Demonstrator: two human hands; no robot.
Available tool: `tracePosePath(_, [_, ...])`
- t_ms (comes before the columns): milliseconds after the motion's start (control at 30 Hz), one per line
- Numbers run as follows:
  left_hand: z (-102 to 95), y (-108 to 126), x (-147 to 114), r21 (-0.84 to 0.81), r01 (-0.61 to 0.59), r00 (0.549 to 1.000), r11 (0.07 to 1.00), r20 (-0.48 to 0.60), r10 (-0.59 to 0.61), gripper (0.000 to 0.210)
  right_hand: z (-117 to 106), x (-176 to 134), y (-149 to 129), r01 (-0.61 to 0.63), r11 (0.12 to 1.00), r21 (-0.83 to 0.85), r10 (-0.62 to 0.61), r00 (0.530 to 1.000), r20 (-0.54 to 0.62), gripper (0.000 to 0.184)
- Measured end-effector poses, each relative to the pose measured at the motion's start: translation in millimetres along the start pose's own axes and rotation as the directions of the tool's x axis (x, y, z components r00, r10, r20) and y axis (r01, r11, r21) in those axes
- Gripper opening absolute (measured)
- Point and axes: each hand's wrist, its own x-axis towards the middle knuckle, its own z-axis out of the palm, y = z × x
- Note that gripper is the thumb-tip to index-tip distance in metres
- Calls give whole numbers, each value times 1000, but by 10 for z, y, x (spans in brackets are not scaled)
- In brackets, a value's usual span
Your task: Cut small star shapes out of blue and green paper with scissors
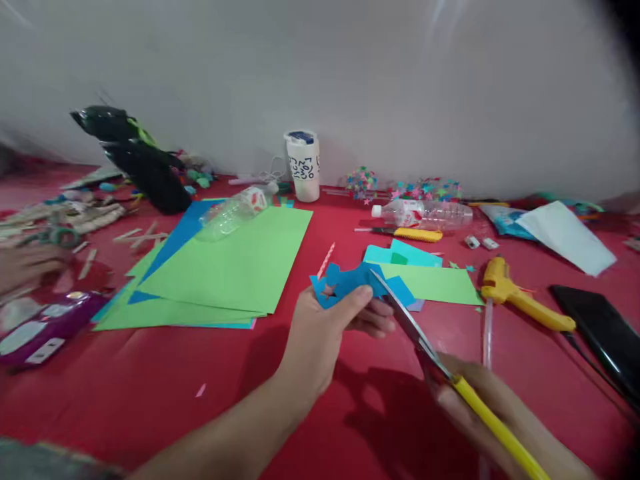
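Red table [125, 407] spreads across the frame. From far off, I see my left hand [320, 333] pinching blue paper [347, 278] in the middle. My right hand [493, 390], lower right, is wrapped around the scissors [464, 392], which point up and left, their tip at the paper.

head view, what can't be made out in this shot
Head view: part of the blue paper, hidden by the thumb of the left hand.
Head view: the grip end of the scissors, cut off by the bottom edge.
Head view: a co-worker's hand, blurred and cut off by the left edge.
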Motion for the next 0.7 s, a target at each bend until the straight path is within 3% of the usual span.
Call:
tracePosePath(267, [10,1,0,5,15,1000,1000,-10,-15,15,16,5,3,-21,999,32,22,999,-40,60])
tracePosePath(400, [-4,2,21,63,21,1000,998,-3,-21,16,24,22,15,-44,986,158,56,996,-71,57])
tracePosePath(600, [-108,98,115,214,-129,978,968,-133,159,8,8,59,48,-136,906,401,144,990,11,54])
tracePosePath(700, [-141,147,140,281,-92,985,955,-112,128,7,-20,76,31,-134,879,458,111,991,77,56])
